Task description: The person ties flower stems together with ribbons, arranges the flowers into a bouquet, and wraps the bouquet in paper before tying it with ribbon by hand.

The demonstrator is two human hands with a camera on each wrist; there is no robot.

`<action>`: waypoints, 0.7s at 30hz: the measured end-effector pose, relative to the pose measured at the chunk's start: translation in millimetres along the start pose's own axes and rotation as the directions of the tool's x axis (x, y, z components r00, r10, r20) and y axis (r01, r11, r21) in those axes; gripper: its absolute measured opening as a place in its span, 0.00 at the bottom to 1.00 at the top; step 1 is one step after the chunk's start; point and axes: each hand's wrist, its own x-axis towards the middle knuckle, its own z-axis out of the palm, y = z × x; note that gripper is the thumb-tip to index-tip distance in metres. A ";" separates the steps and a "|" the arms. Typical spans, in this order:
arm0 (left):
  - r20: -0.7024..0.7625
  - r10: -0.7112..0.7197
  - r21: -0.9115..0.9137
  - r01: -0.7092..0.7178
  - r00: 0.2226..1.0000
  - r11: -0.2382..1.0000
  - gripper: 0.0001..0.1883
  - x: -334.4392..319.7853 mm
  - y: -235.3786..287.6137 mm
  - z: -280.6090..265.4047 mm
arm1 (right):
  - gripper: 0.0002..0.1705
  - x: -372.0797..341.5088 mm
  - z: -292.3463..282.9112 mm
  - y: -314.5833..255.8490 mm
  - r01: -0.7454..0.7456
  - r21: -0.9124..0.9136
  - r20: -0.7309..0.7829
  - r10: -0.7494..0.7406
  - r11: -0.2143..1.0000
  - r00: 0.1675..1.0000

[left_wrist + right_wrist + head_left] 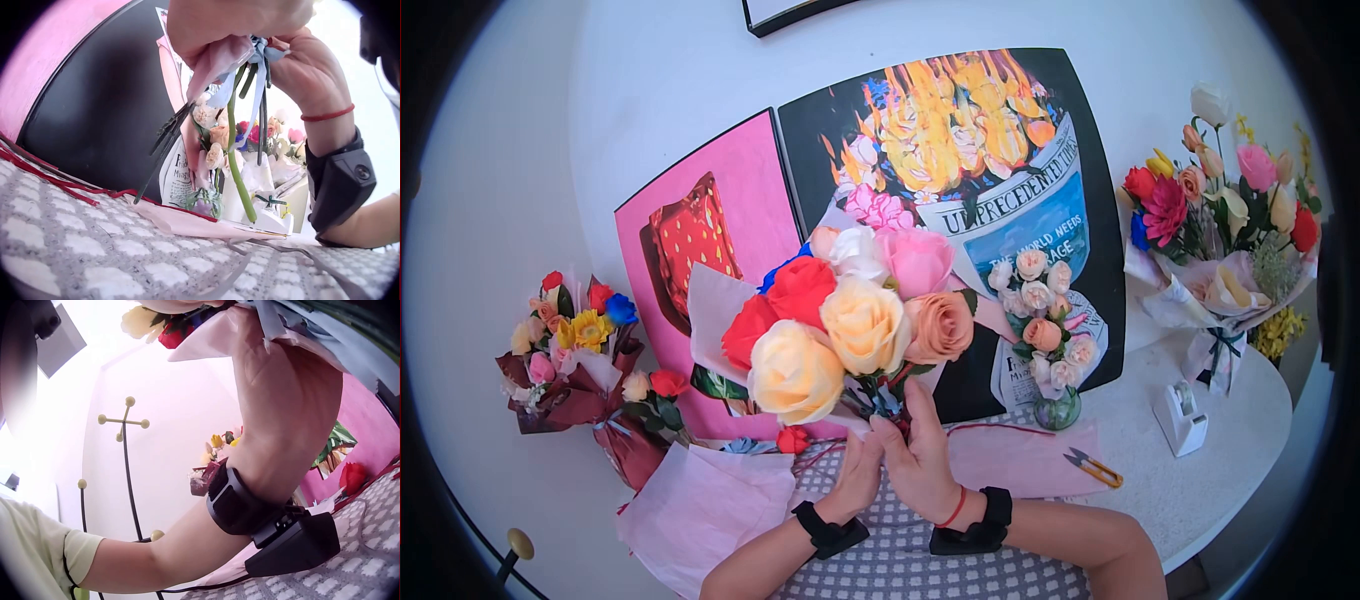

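A bouquet of cream, red, pink, white and peach roses, backed by pale wrapping paper, is held upright over the cloth. My left hand grips its gathered base from the left. From the right, my right hand holds the same base, thumb and fingers around the stems. In the left wrist view, a light blue ribbon circles the gathered paper between both hands. Green stems hang below it, above the cloth. The fingers partly hide the ribbon's tie.
Wrapped bouquets stand at left and right. Small thread snips lie on pink paper near a white tape dispenser. Behind the hands are a glass vase and leaning paintings. More pink paper lies left.
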 end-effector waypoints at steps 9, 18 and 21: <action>-0.052 0.102 -0.245 -0.112 0.993 0.963 0.22 -1.1 9.2 7.6 | 0.22 7.1 -3.1 -4.2 0.004 0.052 0.031 -0.005 0.999 1.000; 0.034 0.001 -0.182 0.005 0.999 0.983 0.16 -8.8 22.6 8.9 | 0.22 3.5 -3.7 -3.8 0.055 0.039 0.055 -0.057 0.998 0.997; -0.037 -0.023 -0.193 0.016 0.999 0.981 0.11 -9.8 24.5 9.9 | 0.23 3.5 -4.1 -5.4 0.030 0.065 0.076 -0.035 0.997 0.997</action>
